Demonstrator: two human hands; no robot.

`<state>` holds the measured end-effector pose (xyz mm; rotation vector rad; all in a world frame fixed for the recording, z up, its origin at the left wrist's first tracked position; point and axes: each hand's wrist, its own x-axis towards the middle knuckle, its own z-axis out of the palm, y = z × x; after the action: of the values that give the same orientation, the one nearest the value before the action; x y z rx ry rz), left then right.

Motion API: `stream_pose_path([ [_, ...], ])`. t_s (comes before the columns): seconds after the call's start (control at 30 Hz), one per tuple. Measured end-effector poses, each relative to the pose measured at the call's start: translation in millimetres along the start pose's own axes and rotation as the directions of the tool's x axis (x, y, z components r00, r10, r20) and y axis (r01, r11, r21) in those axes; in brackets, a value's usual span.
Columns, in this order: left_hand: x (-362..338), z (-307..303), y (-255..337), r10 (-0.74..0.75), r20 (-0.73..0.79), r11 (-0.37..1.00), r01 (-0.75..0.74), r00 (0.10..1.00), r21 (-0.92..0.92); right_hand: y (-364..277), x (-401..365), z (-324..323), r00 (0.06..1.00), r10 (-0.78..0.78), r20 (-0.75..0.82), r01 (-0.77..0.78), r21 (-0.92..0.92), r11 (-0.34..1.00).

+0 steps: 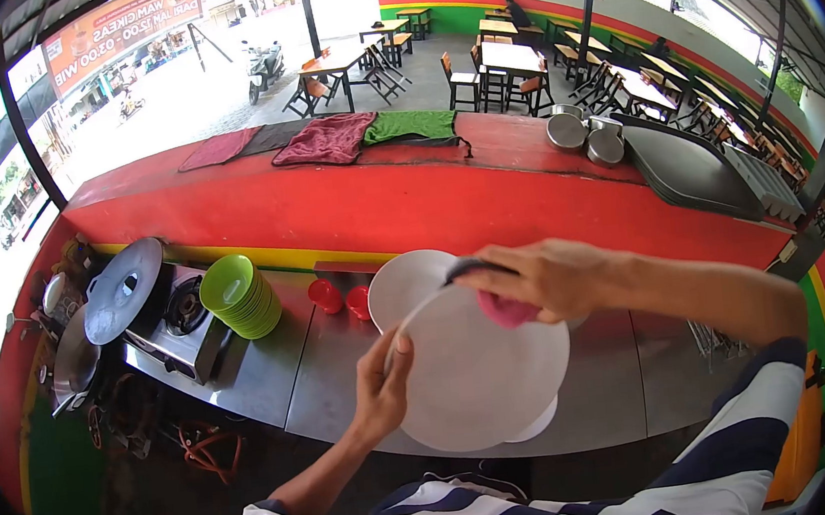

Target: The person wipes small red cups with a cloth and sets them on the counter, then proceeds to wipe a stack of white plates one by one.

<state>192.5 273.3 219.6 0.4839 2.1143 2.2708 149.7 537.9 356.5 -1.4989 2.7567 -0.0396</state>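
My left hand [383, 383] grips the left rim of a large white plate [476, 382], thumb on its upper face and fingers underneath. The plate is held tilted above the steel counter. My right hand [561, 280] is closed on a cloth [506, 309], pressed against the plate's far right part. Pink fabric shows below the fingers and a dark part at the fingertips. Behind the held plate, another white plate [405, 283] is partly hidden. A further white rim [539, 425] peeks out beneath it.
Left of the plates are red cups [326, 296], stacked green bowls [255, 309], a gas stove [173, 318] and a large metal lid [124, 290]. Folded cloths [325, 140], metal pots [605, 145] and trays [690, 173] lie on the red ledge [356, 198] ahead.
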Motion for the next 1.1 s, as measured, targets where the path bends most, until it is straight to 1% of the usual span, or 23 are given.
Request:
stream_pose_path([
  [0.03,11.4,1.4,7.4,0.034,-0.047,0.998,-0.037,0.998,-0.047,5.5,14.1,-23.0,0.999,-0.047,-0.025,0.046,-0.054,0.998],
  [0.1,34.7,12.2,42.3,0.118,-0.149,0.962,-0.150,0.982,-0.227,15.0,48.1,-74.9,0.997,-0.043,0.068,0.056,-0.208,0.977],
  [0.17,54.3,18.2,67.5,0.079,-0.229,0.909,-0.165,0.970,-0.383,33.0,83.3,-114.9,0.985,-0.166,-0.041,0.158,-0.161,0.974],
  [0.23,65.1,28.4,91.6,0.087,-0.259,0.844,-0.210,0.962,-0.494,18.3,108.3,-153.0,0.999,-0.036,0.004,0.037,-0.148,0.988],
  [0.27,67.7,32.2,97.9,0.091,-0.274,0.808,-0.232,0.958,-0.542,19.7,121.0,-163.6,1.000,-0.015,0.019,0.017,-0.121,0.993],
  [0.3,67.9,35.3,97.9,0.105,-0.291,0.798,-0.256,0.951,-0.546,16.4,128.6,-168.4,0.999,0.007,0.036,-0.004,-0.087,0.996],
  [0.33,66.3,37.8,95.5,0.115,-0.308,0.791,-0.275,0.945,-0.546,8.9,129.1,-166.5,0.999,0.028,0.025,-0.027,-0.063,0.998],
  [0.37,63.5,40.5,93.1,0.130,-0.329,0.781,-0.302,0.935,-0.547,6.9,127.1,-155.1,0.999,-0.039,-0.029,0.036,-0.119,0.992],
  [0.4,55.1,43.4,90.5,0.102,-0.359,0.783,-0.298,0.928,-0.546,7.9,127.2,-135.2,0.990,-0.114,-0.079,0.098,-0.180,0.979],
  [0.43,43.6,47.7,87.1,0.081,-0.393,0.781,-0.304,0.916,-0.546,7.9,126.9,-115.2,0.973,-0.195,-0.124,0.160,-0.251,0.955],
  [0.5,23.3,58.5,79.8,0.038,-0.448,0.785,-0.304,0.893,-0.540,-1.4,99.3,-58.6,0.903,-0.312,-0.295,0.133,-0.499,0.857],
  [0.57,0.2,72.1,65.7,-0.032,-0.487,0.805,-0.266,0.873,-0.530,-1.8,68.6,-6.3,0.806,-0.399,-0.437,0.181,-0.460,0.869],
  [0.6,-7.7,81.4,56.3,-0.054,-0.488,0.808,-0.249,0.871,-0.533,-2.0,53.0,11.2,0.817,-0.358,-0.453,0.199,-0.362,0.911],
  [0.7,-25.8,118.3,27.7,-0.122,-0.492,0.823,-0.189,0.862,-0.535,1.4,1.7,42.4,0.855,-0.254,-0.453,0.205,-0.154,0.966],
  [0.77,-33.2,150.1,11.3,-0.158,-0.481,0.835,-0.143,0.862,-0.531,5.3,-40.5,67.4,0.892,-0.154,-0.426,0.149,-0.047,0.988],
  [0.83,-38.1,179.8,-8.8,-0.161,-0.509,0.828,-0.166,0.845,-0.536,10.1,-85.7,103.1,0.895,-0.067,-0.442,0.084,0.017,0.996],
  [0.87,-41.8,191.4,-18.9,-0.161,-0.521,0.828,-0.173,0.838,-0.533,12.1,-109.1,123.3,0.909,-0.014,-0.416,0.045,0.065,0.997],
  [0.97,-62.4,226.1,-53.5,-0.188,-0.588,0.906,-0.092,0.787,-0.414,0.2,-189.5,195.3,0.938,0.117,-0.327,-0.037,0.240,0.970],
  [1.03,-77.0,252.5,-81.1,-0.147,-0.617,0.933,-0.099,0.773,-0.346,-22.0,-237.1,229.6,0.946,0.136,-0.295,-0.021,0.362,0.932],
  [1.1,-89.6,272.9,-94.2,-0.115,-0.664,0.959,-0.090,0.739,-0.267,-55.7,-271.1,245.2,0.944,0.177,-0.279,-0.009,0.514,0.858],
])
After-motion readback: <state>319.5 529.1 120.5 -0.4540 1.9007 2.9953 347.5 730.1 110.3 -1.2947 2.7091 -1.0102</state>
